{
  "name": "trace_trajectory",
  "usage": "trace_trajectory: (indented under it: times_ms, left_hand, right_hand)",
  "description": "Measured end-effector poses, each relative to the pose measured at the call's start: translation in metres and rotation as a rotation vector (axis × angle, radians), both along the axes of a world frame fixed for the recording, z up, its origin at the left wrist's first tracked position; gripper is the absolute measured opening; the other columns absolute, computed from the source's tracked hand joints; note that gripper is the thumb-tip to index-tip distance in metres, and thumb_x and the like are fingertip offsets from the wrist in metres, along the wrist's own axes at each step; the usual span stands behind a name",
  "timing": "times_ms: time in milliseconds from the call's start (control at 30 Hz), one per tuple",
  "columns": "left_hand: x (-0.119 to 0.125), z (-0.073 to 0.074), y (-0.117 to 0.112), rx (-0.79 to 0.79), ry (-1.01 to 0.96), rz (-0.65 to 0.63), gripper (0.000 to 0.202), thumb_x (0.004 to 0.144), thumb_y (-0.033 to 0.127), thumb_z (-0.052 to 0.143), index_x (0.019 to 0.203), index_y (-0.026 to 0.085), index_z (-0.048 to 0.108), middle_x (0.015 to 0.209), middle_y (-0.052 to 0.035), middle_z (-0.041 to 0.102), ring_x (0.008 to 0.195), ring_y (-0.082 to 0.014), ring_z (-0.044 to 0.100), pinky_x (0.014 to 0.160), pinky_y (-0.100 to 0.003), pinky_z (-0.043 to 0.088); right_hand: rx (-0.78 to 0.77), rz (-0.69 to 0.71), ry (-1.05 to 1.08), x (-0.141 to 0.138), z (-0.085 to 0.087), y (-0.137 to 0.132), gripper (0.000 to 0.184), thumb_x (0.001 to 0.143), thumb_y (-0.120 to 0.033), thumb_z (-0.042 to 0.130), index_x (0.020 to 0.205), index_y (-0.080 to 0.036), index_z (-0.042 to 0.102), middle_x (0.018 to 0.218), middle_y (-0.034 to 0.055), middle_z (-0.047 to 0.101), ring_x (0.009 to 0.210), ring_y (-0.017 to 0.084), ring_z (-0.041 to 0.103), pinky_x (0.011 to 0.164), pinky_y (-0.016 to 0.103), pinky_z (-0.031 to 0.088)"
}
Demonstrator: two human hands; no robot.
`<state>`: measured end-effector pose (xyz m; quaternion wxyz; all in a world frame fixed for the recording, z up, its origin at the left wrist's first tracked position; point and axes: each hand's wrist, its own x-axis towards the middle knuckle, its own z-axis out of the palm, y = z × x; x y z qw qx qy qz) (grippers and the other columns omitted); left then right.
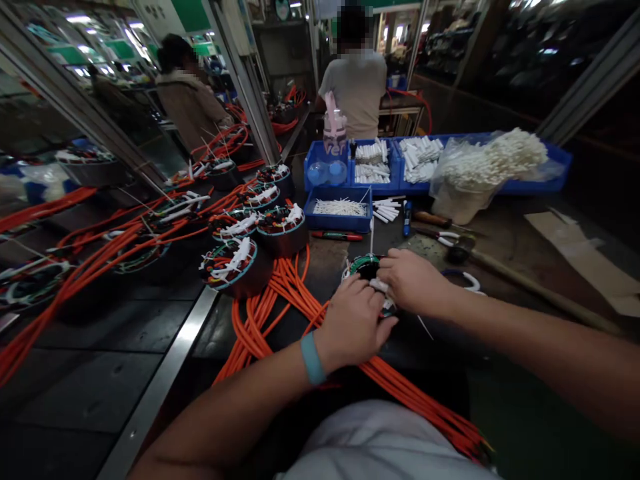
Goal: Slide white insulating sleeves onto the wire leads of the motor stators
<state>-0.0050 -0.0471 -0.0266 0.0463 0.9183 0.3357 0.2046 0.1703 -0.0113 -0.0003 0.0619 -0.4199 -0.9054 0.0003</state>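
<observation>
On the bench in front of me stands a wound motor stator (367,263), its green rim showing between my hands. Over its near left side lies my left hand (353,320), fingers curled onto the windings and a blue band at the wrist. My right hand (413,280) is closed at the stator's right side, fingertips bent down into it; what they pinch is hidden. A white sleeve (379,285) shows between the two hands. From the far rim a thin white cable tie (372,237) sticks up.
Several stators (230,267) with orange cables (270,300) crowd the left. Blue bins (395,180) hold white sleeves, behind a small tray of cable ties (340,208). A red marker (337,236), blue marker (407,219) and hammer (525,280) lie around. Two people work beyond.
</observation>
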Motion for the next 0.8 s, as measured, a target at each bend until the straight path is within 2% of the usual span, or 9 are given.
trace_trajectory:
  times_ms: [100, 167, 233, 300, 333, 400, 567, 700, 800]
  left_hand:
    - [-0.022, 0.006, -0.003, -0.017, -0.114, -0.007, 0.057, 0.078, 0.046, 0.061, 0.123, 0.013, 0.049, 0.117, -0.0122, 0.059, 0.119, -0.0295, 0.044, 0.107, -0.050, 0.028]
    - [-0.033, 0.007, 0.001, -0.051, -0.119, -0.051, 0.066, 0.074, 0.050, 0.065, 0.127, 0.016, 0.047, 0.121, -0.0111, 0.058, 0.123, -0.0298, 0.041, 0.109, -0.050, 0.026]
    - [-0.037, 0.008, 0.007, -0.101, -0.068, -0.106, 0.066, 0.070, 0.052, 0.068, 0.123, 0.018, 0.050, 0.118, -0.0096, 0.060, 0.123, -0.0301, 0.041, 0.110, -0.050, 0.023]
    - [-0.036, 0.009, 0.014, -0.138, -0.007, -0.144, 0.060, 0.069, 0.053, 0.069, 0.116, 0.019, 0.055, 0.112, -0.0088, 0.063, 0.121, -0.0286, 0.044, 0.111, -0.051, 0.017]
    - [-0.034, 0.011, 0.018, -0.152, 0.021, -0.157, 0.057, 0.069, 0.054, 0.069, 0.112, 0.019, 0.057, 0.110, -0.0087, 0.063, 0.118, -0.0273, 0.047, 0.112, -0.050, 0.015]
    - [-0.030, 0.015, 0.022, -0.172, 0.076, -0.178, 0.055, 0.068, 0.056, 0.069, 0.107, 0.018, 0.059, 0.106, -0.0087, 0.064, 0.112, -0.0256, 0.051, 0.112, -0.049, 0.014]
    - [-0.028, 0.024, 0.024, -0.158, 0.156, -0.177, 0.059, 0.066, 0.059, 0.068, 0.108, 0.018, 0.059, 0.105, -0.0090, 0.064, 0.113, -0.0275, 0.050, 0.110, -0.049, 0.018]
    - [-0.018, 0.023, 0.021, -0.144, 0.145, -0.148, 0.025, 0.077, 0.034, 0.064, 0.097, 0.018, 0.063, 0.093, -0.0062, 0.066, 0.094, -0.0210, 0.059, 0.099, -0.042, 0.033]
    - [-0.005, 0.017, 0.017, -0.136, 0.056, -0.089, 0.021, 0.080, 0.030, 0.061, 0.098, 0.020, 0.063, 0.089, -0.0042, 0.067, 0.090, -0.0201, 0.060, 0.092, -0.040, 0.038]
  right_hand:
    - [0.205, -0.142, 0.498, 0.019, -0.012, -0.039, 0.017, 0.087, -0.025, 0.050, 0.091, -0.017, 0.064, 0.091, 0.0084, 0.059, 0.089, 0.021, 0.051, 0.078, 0.034, 0.038]
    - [0.183, -0.299, 0.831, 0.022, -0.029, -0.070, 0.013, 0.086, -0.026, 0.053, 0.090, -0.018, 0.061, 0.092, 0.0074, 0.058, 0.088, 0.019, 0.052, 0.078, 0.033, 0.040]
    - [-0.245, -0.358, 1.048, 0.013, -0.049, -0.094, 0.010, 0.083, -0.029, 0.056, 0.086, -0.020, 0.059, 0.085, 0.0044, 0.059, 0.079, 0.017, 0.054, 0.072, 0.030, 0.043]
    - [-0.795, -0.292, 1.209, -0.006, -0.065, -0.107, 0.019, 0.081, -0.034, 0.060, 0.093, -0.020, 0.057, 0.090, 0.0042, 0.061, 0.083, 0.017, 0.056, 0.076, 0.030, 0.044]
    - [-0.991, -0.249, 1.288, -0.017, -0.071, -0.109, 0.024, 0.079, -0.036, 0.062, 0.095, -0.019, 0.057, 0.094, 0.0045, 0.061, 0.087, 0.017, 0.056, 0.080, 0.031, 0.044]
    - [-1.173, -0.209, 1.453, -0.034, -0.076, -0.107, 0.029, 0.077, -0.038, 0.066, 0.096, -0.019, 0.056, 0.100, 0.0044, 0.060, 0.093, 0.018, 0.054, 0.087, 0.032, 0.041]
    - [-1.167, -0.264, 1.597, -0.039, -0.075, -0.104, 0.035, 0.080, -0.048, 0.062, 0.100, -0.019, 0.058, 0.100, 0.0029, 0.061, 0.095, 0.017, 0.053, 0.093, 0.032, 0.037]
    - [-1.084, -0.336, 1.426, -0.004, -0.069, -0.100, 0.039, 0.082, -0.055, 0.055, 0.078, -0.016, 0.056, 0.074, 0.0009, 0.059, 0.071, 0.013, 0.052, 0.073, 0.027, 0.041]
    - [-0.972, -0.387, 1.247, 0.026, -0.067, -0.090, 0.042, 0.085, -0.055, 0.048, 0.070, -0.016, 0.049, 0.061, -0.0007, 0.053, 0.060, 0.012, 0.047, 0.061, 0.026, 0.038]
